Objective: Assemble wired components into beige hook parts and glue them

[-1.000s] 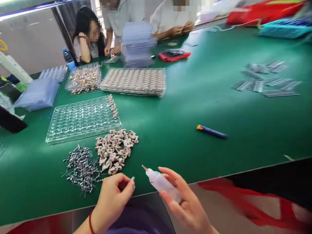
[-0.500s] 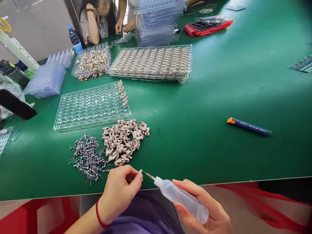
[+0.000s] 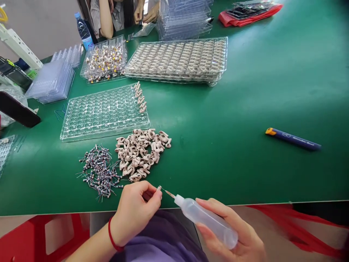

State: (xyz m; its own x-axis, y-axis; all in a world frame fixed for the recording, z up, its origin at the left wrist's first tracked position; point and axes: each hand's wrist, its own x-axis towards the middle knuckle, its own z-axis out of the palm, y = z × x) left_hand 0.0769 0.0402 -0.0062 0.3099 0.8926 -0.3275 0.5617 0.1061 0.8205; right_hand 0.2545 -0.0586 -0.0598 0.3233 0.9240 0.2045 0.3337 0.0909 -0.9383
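Observation:
My left hand (image 3: 139, 207), with a red cord on the wrist, pinches a small pale earbud shell (image 3: 159, 188) between thumb and forefinger; most of it is hidden by the fingers. My right hand (image 3: 231, 229) is wrapped round a translucent squeeze bottle (image 3: 208, 220), tilted with its thin needle tip (image 3: 170, 194) pointing at the shell's end. The tip is very close to the shell; whether they touch I cannot tell. Just beyond my left hand lie a heap of beige earbud shells (image 3: 136, 154) and a pile of small wired parts (image 3: 99, 171).
Behind the heaps is a clear tray (image 3: 100, 112) with several shells along its right edge. Filled trays (image 3: 177, 60), a tray of mixed parts (image 3: 106, 60) and stacked clear trays (image 3: 50, 80) stand farther back. A blue pen-like cutter (image 3: 294, 139) lies right. Another person's hands (image 3: 145, 14) are across the table.
The view has shifted, so the table's things sit slightly higher in it. Both hands keep their hold, with the needle tip still close to the shell.

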